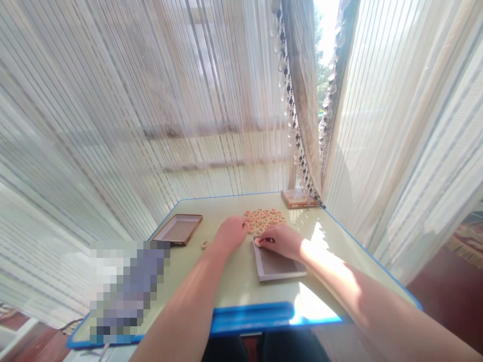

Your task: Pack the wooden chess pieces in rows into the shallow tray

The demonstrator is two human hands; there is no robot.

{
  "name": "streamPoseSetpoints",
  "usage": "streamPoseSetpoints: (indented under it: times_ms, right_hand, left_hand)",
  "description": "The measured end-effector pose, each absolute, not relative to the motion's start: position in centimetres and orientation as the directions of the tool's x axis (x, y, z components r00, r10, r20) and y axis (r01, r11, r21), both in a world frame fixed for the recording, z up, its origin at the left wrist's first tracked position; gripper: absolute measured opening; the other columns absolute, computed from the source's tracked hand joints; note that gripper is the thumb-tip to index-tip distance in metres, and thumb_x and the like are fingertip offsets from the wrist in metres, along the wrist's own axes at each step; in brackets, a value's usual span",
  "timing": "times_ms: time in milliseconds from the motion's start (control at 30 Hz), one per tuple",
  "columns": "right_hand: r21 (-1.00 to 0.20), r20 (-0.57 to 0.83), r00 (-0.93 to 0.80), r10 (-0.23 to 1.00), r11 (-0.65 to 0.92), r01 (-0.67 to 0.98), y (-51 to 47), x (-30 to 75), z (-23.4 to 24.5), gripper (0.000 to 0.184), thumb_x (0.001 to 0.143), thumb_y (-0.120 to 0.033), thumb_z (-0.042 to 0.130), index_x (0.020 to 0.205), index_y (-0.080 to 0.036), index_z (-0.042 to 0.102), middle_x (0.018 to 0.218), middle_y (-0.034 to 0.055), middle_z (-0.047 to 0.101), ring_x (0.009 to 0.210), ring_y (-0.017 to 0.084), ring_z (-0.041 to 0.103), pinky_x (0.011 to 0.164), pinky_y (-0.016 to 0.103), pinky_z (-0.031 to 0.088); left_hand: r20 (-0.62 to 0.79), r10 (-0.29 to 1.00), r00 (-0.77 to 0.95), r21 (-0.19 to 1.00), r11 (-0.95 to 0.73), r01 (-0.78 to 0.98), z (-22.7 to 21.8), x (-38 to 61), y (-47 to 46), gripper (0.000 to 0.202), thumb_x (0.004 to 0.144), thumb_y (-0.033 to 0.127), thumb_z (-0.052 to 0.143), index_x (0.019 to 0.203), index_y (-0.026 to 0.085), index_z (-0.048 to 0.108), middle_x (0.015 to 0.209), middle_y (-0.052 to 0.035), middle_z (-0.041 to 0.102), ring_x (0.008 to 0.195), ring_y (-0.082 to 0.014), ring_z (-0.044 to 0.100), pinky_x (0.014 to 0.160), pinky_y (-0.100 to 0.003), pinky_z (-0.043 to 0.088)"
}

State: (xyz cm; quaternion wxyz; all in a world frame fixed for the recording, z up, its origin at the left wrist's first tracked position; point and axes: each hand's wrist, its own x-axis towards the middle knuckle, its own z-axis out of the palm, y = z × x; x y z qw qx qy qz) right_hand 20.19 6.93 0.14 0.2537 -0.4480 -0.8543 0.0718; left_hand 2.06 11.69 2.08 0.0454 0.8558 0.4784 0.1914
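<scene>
My right hand (pixel 281 239) reaches over a shallow pale box (pixel 282 277), thumb and fingers pinched on a round wooden xiangqi piece (pixel 257 242) at the box's far left corner. Just beyond the box lies a cluster of xiangqi pieces (pixel 266 219), round and pale with red or dark markings. At the left edge of that cluster is my left hand (pixel 233 231), its fingers curled closed; what is in them, if anything, is hidden. A single loose xiangqi piece (pixel 205 245) rests on the table left of my left wrist.
A brown-rimmed box lid (pixel 177 229) lies at the table's left side. At the far right corner sits a flat patterned box (pixel 299 198) by the curtain (pixel 302 125). The pale table (pixel 226 291) has a blue edge. A pixelated patch covers its near left.
</scene>
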Motion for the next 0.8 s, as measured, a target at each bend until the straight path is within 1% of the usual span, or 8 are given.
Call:
streamPoseSetpoints:
  times_ms: [133,300,433,500,633,733,800]
  right_hand:
    - [-0.371,0.379,-0.465,0.8,0.592,0.716,6.8,20.3,0.1,0.018,0.082,-0.029,0.053,0.082,-0.024,0.07,0.075,0.0013,0.069,0.07,0.015,0.06,0.065,0.025,0.043]
    - [-0.358,0.389,-0.482,0.785,0.611,0.706,6.6,20.3,0.2,0.018,0.082,-0.029,0.053,0.081,-0.025,0.07,0.074,0.0011,0.068,0.071,0.016,0.06,0.066,0.026,0.044]
    - [-0.364,0.384,-0.478,0.79,0.605,0.708,6.5,20.3,0.4,0.016,0.079,-0.026,0.055,0.081,-0.024,0.071,0.075,0.0017,0.067,0.068,0.015,0.059,0.065,0.026,0.045]
    - [-0.364,0.385,-0.483,0.786,0.611,0.703,6.6,20.3,0.4,0.016,0.079,-0.024,0.055,0.081,-0.024,0.071,0.076,0.0018,0.067,0.069,0.014,0.059,0.066,0.026,0.045]
    - [-0.375,0.385,-0.49,0.782,0.617,0.691,6.6,20.3,0.3,0.016,0.08,-0.021,0.054,0.081,-0.024,0.071,0.077,0.0016,0.066,0.071,0.014,0.059,0.068,0.025,0.045]
    - [-0.388,0.392,-0.485,0.782,0.619,0.683,6.5,20.3,0.4,0.017,0.081,-0.023,0.053,0.081,-0.023,0.07,0.078,0.0017,0.066,0.072,0.014,0.059,0.068,0.024,0.044]
    - [-0.383,0.397,-0.47,0.788,0.608,0.696,6.4,20.3,0.3,0.016,0.081,-0.026,0.053,0.08,-0.023,0.069,0.078,0.0017,0.065,0.071,0.014,0.058,0.066,0.025,0.044]
  left_hand:
    - [0.314,0.811,0.494,0.233,-0.57,0.788,1.9,2.1,11.7,0.033,0.083,0.023,0.041,0.106,0.023,0.064,0.104,-0.0072,0.065,0.099,-0.021,0.056,0.09,-0.031,0.038]
    - [0.279,0.79,0.546,0.175,-0.601,0.78,1.5,2.2,12.0,0.032,0.083,0.028,0.045,0.108,0.025,0.064,0.093,-0.0058,0.065,0.091,-0.0207,0.054,0.086,-0.031,0.04]
    - [0.283,0.794,0.538,0.158,-0.592,0.79,1.2,2.3,12.2,0.033,0.083,0.027,0.044,0.109,0.025,0.063,0.093,-0.0058,0.065,0.091,-0.0206,0.053,0.086,-0.031,0.04]
    - [0.281,0.787,0.549,0.139,-0.599,0.788,1.1,2.3,12.3,0.031,0.083,0.027,0.043,0.106,0.025,0.065,0.091,-0.0062,0.065,0.089,-0.0209,0.053,0.084,-0.031,0.04]
    - [0.264,0.759,0.595,0.095,-0.634,0.767,0.9,2.2,12.4,0.028,0.083,0.025,0.043,0.091,0.024,0.07,0.086,-0.0054,0.065,0.087,-0.0199,0.054,0.083,-0.03,0.039]
    - [0.263,0.76,0.594,0.069,-0.629,0.774,1.0,2.3,12.2,0.029,0.083,0.025,0.042,0.088,0.024,0.07,0.083,-0.0055,0.064,0.085,-0.0199,0.053,0.081,-0.03,0.04]
    - [0.265,0.764,0.588,0.072,-0.624,0.778,1.1,2.3,12.1,0.029,0.083,0.026,0.041,0.086,0.023,0.07,0.081,-0.006,0.063,0.083,-0.0204,0.053,0.078,-0.031,0.04]
